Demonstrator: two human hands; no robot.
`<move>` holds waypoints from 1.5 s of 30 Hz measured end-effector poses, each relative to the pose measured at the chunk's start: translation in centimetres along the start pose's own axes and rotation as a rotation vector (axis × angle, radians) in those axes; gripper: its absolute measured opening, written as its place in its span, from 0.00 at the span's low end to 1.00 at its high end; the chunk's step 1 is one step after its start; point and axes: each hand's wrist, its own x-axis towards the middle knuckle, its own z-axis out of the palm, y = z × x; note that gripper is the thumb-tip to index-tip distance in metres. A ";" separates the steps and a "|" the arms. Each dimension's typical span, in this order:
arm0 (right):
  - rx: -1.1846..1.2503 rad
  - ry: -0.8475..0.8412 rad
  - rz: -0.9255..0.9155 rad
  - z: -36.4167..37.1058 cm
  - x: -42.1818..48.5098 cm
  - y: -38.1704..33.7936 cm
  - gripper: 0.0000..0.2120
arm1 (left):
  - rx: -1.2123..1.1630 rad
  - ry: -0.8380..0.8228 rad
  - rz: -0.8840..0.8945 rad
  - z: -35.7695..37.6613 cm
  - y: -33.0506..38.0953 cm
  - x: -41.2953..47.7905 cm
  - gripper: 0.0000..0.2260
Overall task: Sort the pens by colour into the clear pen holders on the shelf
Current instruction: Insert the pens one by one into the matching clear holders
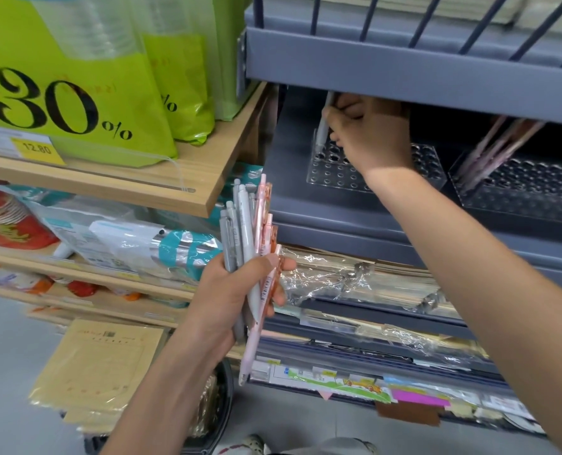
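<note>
My left hand [240, 293] grips a bundle of pens [250, 238], several grey ones and several pink ones, upright in front of the shelves. My right hand [368, 133] reaches under the grey upper shelf and pinches a single grey pen [323, 126], its tip at the back left corner of a clear pen holder [330, 174] full of round holes. A second clear pen holder [536, 188] stands to the right with several pink pens [496, 146] leaning in it.
The grey metal shelf [404, 70] hangs low over the holders. Wooden shelves [161, 188] on the left carry green bags [86, 83] and packaged goods. Wrapped stationery [355, 277] fills the racks below. Brown paper pads [99, 366] sit low left.
</note>
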 end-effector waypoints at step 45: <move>0.776 0.351 0.044 -15.7 -8.7 8.0 0.03 | 0.138 -0.118 -0.058 13.7 -2.6 1.2 0.11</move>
